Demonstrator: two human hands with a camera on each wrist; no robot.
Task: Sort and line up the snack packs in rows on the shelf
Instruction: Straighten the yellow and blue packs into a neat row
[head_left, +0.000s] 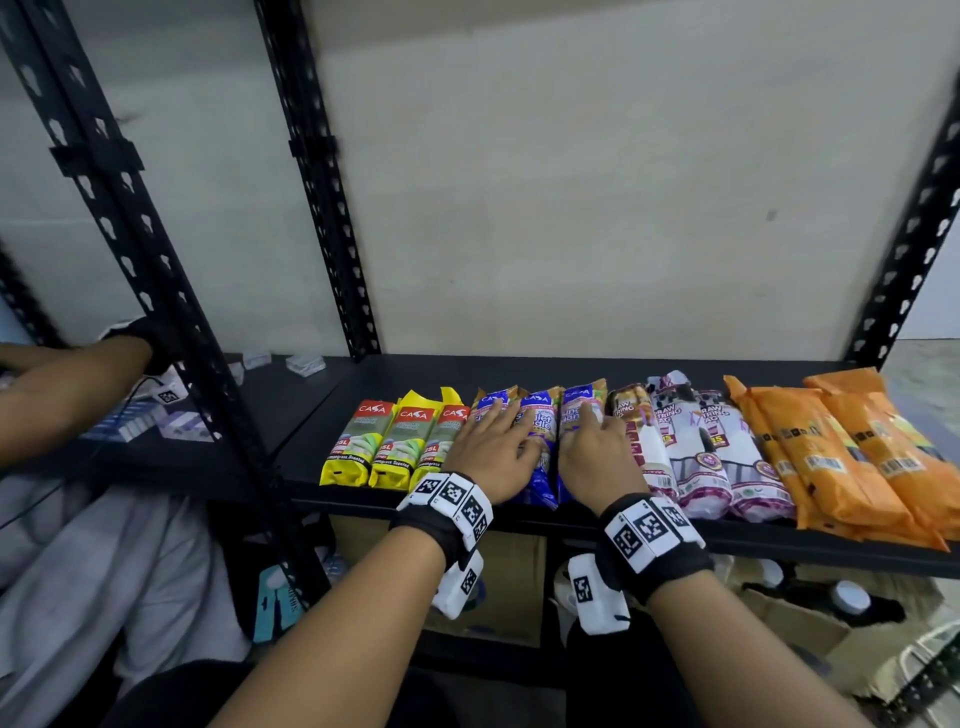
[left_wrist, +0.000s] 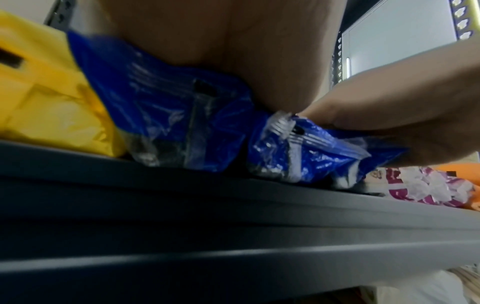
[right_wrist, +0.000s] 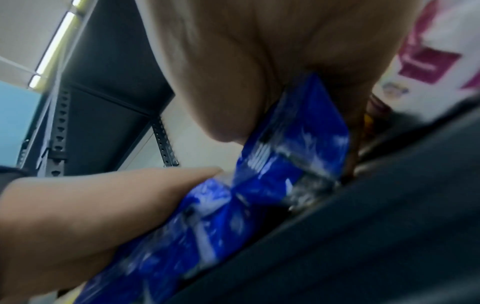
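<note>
Presently the blue packs (head_left: 540, 415) are being squared up mid-row on the shelf (head_left: 519, 371), between the yellow packs (head_left: 395, 441) and the white-and-purple packs (head_left: 696, 447). The left hand (head_left: 491, 454) and right hand (head_left: 597, 457) are laid flat on them, fingers spread and straight, nothing gripped. Judged next: near ends are to be nudged level with the neighbouring groups.

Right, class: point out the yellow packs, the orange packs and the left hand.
yellow packs (head_left: 388, 440): head view, middle pack's front.
orange packs (head_left: 831, 452): head view, wrapper top.
left hand (head_left: 491, 451): head view, back of hand.
</note>
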